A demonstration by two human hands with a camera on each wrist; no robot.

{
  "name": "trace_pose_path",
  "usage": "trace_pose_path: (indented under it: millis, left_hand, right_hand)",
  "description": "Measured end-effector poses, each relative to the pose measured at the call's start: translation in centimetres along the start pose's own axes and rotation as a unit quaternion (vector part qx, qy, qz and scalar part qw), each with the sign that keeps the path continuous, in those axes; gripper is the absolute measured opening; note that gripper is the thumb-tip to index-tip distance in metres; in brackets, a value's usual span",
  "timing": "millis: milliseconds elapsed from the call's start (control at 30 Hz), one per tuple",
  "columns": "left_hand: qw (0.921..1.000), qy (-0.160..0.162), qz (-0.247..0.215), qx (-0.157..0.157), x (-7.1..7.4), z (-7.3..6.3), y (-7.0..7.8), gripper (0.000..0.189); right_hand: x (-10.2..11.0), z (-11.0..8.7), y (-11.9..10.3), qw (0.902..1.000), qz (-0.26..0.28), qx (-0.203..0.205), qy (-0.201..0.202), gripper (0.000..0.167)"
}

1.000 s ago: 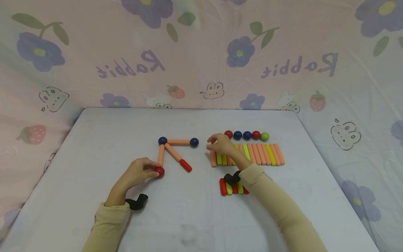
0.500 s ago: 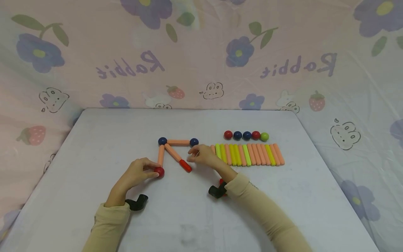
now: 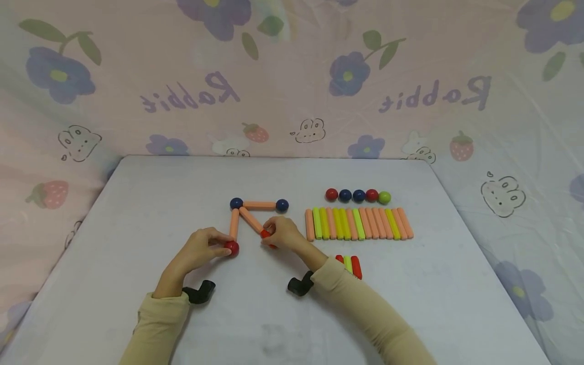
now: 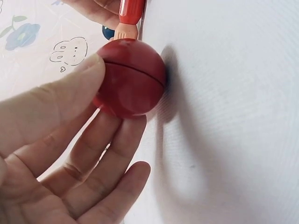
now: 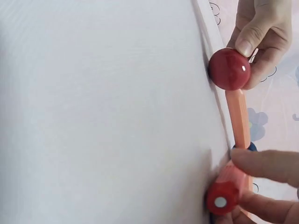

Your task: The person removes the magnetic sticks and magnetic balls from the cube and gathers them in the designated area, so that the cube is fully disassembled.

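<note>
My left hand (image 3: 202,249) pinches a red ball (image 4: 133,84) between thumb and fingers, low over the white tabletop. One peach stick (image 3: 234,224) runs from that ball up to a dark blue ball (image 3: 236,203). From the same blue ball a second peach stick (image 3: 259,205) reaches a blue ball (image 3: 282,205) on the right. A third peach stick (image 3: 251,220) slants down to a red stick (image 5: 224,196), whose end shows a silvery disc. Thumb and fingers of my right hand (image 3: 284,234) grip the red stick, partly covering it in the head view.
A row of peach, yellow and lime sticks (image 3: 374,223) lies to the right, with several coloured balls (image 3: 359,195) lined up behind it. Red and lime sticks (image 3: 348,264) show partly behind the right sleeve. A patterned cloth (image 3: 283,76) hangs along the table's back edge.
My right hand has moved left from over the stick row to the red stick and taken hold of it. The left hand has stayed on the red ball.
</note>
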State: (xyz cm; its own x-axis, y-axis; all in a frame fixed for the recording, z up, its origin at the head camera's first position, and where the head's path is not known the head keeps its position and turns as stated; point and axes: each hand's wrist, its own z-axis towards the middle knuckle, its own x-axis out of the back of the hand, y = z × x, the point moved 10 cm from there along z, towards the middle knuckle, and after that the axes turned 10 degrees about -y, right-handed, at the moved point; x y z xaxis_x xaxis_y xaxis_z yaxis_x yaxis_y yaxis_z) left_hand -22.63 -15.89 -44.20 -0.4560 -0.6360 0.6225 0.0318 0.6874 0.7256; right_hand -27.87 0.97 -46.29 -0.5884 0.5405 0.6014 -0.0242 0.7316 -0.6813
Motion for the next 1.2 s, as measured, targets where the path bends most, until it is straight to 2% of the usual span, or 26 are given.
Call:
trace_pose_path:
  millis: [233,567,800,1200]
  left_hand:
    - [1.0,-0.001,-0.001,-0.001,0.0,0.0,0.1,0.031]
    - [0.9999,0.0,-0.004,-0.011,0.1,0.0,0.2,0.03]
    - [0.9999,0.0,-0.003,-0.011,0.1,0.0,0.1,0.03]
    - [1.0,0.001,-0.002,-0.009,0.0,0.0,0.2,0.032]
  right_hand:
    - [0.1,-0.1,0.1,0.9999,-0.002,0.006,0.012,0.031]
    - [-0.3,-0.3,0.0,0.9994,-0.005,0.002,-0.034,0.032]
    - [-0.1,-0.5,0.0,0.9985,-0.018,0.007,-0.052,0.036]
    - [1.1,-2.4,1.0,0.9966,0.066,0.024,-0.044,0.027]
